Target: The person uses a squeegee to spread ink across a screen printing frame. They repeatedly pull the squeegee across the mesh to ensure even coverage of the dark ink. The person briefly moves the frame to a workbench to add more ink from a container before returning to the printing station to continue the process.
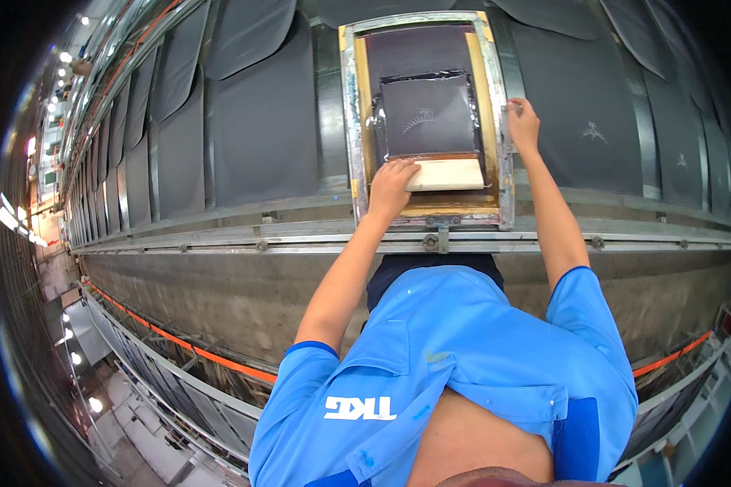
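Note:
A screen printing frame with metal sides lies over the dark grey panels in the upper middle, a dark stencil area inside it bearing a faint light design. A pale wooden squeegee rests across the lower part of the screen, below that stencil area. My left hand grips the squeegee's left end, fingers curled over it. My right hand is closed on the frame's right side, toward its upper half.
Dark grey panels, some with pale printed designs, line the long bench. A metal rail runs along its near edge, below the frame. Behind me are an orange strip and metal racking. Lights show at the far left.

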A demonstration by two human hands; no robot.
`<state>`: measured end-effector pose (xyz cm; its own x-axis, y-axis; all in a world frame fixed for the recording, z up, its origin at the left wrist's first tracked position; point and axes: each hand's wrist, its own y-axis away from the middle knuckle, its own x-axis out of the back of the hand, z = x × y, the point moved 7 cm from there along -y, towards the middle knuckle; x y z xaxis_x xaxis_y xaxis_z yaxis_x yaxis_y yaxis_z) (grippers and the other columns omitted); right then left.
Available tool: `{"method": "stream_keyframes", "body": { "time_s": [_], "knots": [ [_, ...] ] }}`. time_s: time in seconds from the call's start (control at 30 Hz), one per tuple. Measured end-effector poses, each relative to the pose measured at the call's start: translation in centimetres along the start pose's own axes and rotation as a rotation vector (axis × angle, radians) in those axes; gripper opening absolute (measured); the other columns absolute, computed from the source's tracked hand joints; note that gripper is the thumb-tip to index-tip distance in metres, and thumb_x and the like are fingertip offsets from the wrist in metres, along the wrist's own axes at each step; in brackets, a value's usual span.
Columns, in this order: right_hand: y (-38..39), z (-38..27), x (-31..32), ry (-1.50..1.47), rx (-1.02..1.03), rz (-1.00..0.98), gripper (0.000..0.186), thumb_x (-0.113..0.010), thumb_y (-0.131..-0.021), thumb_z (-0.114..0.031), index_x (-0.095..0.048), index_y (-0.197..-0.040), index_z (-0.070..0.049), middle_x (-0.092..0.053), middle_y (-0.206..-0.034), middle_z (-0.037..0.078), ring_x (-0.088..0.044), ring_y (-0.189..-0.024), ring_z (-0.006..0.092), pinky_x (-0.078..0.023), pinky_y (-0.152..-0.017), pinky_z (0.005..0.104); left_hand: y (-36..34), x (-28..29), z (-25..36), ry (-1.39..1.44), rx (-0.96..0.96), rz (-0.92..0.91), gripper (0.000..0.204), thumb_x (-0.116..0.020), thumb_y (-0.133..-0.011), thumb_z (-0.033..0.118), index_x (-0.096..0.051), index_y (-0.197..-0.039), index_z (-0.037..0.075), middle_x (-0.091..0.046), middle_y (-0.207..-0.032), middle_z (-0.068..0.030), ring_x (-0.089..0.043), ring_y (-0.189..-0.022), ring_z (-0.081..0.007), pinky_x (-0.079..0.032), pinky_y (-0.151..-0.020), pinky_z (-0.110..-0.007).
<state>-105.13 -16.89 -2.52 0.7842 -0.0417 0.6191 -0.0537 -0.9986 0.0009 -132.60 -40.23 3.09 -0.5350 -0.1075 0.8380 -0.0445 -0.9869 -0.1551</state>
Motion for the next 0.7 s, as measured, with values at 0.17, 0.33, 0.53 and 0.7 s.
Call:
{"method": "stream_keyframes", "body": {
  "time_s": [0.17, 0.33, 0.53, 0.7],
  "knots": [
    [1.4, -6.0, 2.7, -0.011, 0.070, 0.111, 0.026, -0.061, -0.099, -0.028, -0.072, -0.111, -0.007, -0.074, -0.095, 0.018, -0.070, -0.090, 0.0310, -0.052, -0.082, 0.0410, 1.8, 2.9, 0.6, 0.056, -0.010, 0.016, 0.057, -0.073, -0.065, -0.005, -0.068, -0.120, 0.009, -0.066, -0.129, -0.0082, -0.059, -0.125, -0.0293, -0.048, -0.105, -0.042],
    [6.4, -16.1, -1.5, -0.099, 0.094, 0.051, 0.028, -0.061, -0.101, -0.029, -0.071, -0.112, -0.006, -0.068, -0.079, 0.012, -0.061, -0.071, 0.0202, -0.049, -0.071, 0.0361, 5.6, 9.5, -5.3, 0.032, 0.066, 0.060, 0.058, -0.074, -0.063, -0.005, -0.069, -0.120, 0.009, -0.067, -0.128, -0.0074, -0.060, -0.123, -0.0285, -0.049, -0.105, -0.041],
    [13.0, -24.5, -16.1, -0.149, 0.153, 0.054, 0.026, -0.059, -0.102, -0.027, -0.070, -0.111, -0.005, -0.063, -0.073, 0.015, -0.057, -0.064, 0.0212, -0.048, -0.066, 0.0369, 11.4, 18.7, -18.1, -0.011, 0.106, 0.020, 0.055, -0.073, -0.065, -0.004, -0.070, -0.119, 0.009, -0.068, -0.127, -0.0069, -0.062, -0.119, -0.0297, -0.050, -0.101, -0.041],
    [16.6, -25.0, -26.1, -0.185, 0.157, 0.088, 0.024, -0.060, -0.103, -0.026, -0.070, -0.111, -0.005, -0.056, -0.064, 0.009, -0.052, -0.057, 0.0159, -0.044, -0.058, 0.0360, 14.6, 22.0, -27.1, -0.054, 0.088, -0.056, 0.056, -0.070, -0.067, -0.005, -0.070, -0.121, 0.011, -0.068, -0.128, -0.0062, -0.061, -0.121, -0.0288, -0.049, -0.102, -0.042]
  ]
}}
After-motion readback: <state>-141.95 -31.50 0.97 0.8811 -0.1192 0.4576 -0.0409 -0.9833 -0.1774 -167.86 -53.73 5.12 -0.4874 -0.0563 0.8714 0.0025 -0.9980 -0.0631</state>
